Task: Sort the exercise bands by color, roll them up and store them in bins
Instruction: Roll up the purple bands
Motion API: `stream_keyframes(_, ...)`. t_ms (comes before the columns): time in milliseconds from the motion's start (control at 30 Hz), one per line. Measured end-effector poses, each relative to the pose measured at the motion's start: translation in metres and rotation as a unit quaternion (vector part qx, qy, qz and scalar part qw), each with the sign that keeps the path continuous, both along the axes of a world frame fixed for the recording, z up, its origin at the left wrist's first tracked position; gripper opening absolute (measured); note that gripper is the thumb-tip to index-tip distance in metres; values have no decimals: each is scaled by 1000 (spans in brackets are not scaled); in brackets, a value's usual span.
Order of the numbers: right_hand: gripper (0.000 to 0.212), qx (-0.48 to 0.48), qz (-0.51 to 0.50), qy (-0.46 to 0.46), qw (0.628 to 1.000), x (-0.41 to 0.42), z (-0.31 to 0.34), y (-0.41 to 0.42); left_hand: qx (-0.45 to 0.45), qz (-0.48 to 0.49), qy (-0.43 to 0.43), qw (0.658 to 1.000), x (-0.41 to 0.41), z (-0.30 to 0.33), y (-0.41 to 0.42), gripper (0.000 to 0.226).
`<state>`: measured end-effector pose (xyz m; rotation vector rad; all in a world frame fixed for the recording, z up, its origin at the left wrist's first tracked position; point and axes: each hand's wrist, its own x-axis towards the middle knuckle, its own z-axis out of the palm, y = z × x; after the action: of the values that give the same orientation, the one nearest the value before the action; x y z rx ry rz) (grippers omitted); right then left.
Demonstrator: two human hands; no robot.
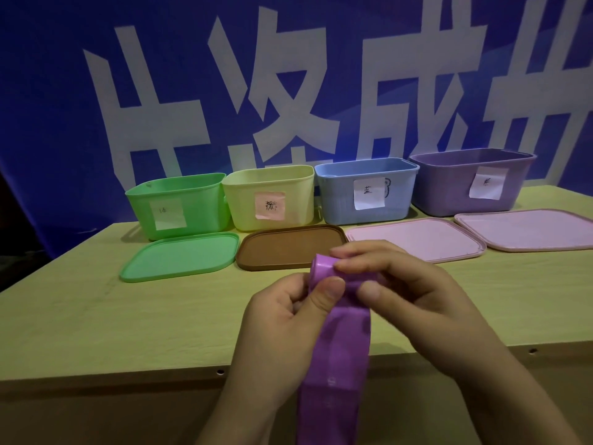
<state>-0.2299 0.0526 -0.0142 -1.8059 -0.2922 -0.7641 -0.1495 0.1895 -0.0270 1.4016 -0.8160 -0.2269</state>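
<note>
Both hands are pinching the purple band (337,345) up at its rolled top end: the left hand (288,319) is pressing its thumb on the front with fingers curled behind, and the right hand (414,303) is gripping the roll from the other side while the rest is hanging down past the table (96,316) edge. I'm counting four bins sitting in a row at the back, namely the green bin (178,203), yellow bin (269,195), blue bin (365,189) and purple bin (471,181), plus four lids lying flat in front: one green lid (179,256), one brown lid (288,245) and two pink lids (417,239).

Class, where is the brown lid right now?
In the head view, the brown lid lies flat on the table, before the yellow bin, between green lid and pink lid.
</note>
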Motion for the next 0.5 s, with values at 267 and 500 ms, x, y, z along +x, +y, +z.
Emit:
stream_keyframes(267, 36, -28, -51, 98, 994, -4, 11, 4, -9, -30, -19, 999, 6, 5, 7, 28)
stream_keyframes(500, 28, -42, -80, 54, 994, -6, 12, 8, -31, -67, 19, 997, 9, 8, 7, 37)
